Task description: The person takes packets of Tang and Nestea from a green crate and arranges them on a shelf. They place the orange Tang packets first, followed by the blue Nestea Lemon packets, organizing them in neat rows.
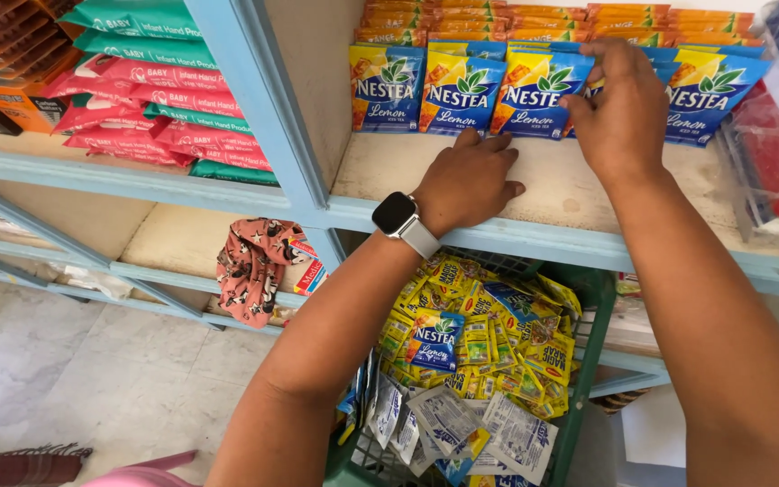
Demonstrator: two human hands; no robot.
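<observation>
While the blue-and-yellow iced tea sachets (534,90) stand upright in a row along the back of the pale shelf board (543,180), their long axes run vertically and their printed faces look out toward the camera, each overlapping or touching its neighbour. Seen from the head camera, the right hand (624,113) reaches to this row with fingers curled narrowly, the fingertips (588,86) pinching the top edge of one sachet beside the middle of the row. Lower on the board, the left hand (471,180) lies nearly flat, palm down, fingers loosely together and resting on the bare shelf just in front of the sachets, holding nothing; a smartwatch (396,215) with a grey strap sits on its wrist. Glossy foil gives the sachets a flat rectangular shape, and the shelf frame (254,99) is painted light blue. Below, a green wire basket (588,361) holds a loose heap of small yellow, blue and white packets (489,352). Red and green soft pouches (164,108) are stacked on the left shelf, and a patterned pink cloth (250,266) hangs beneath.
</observation>
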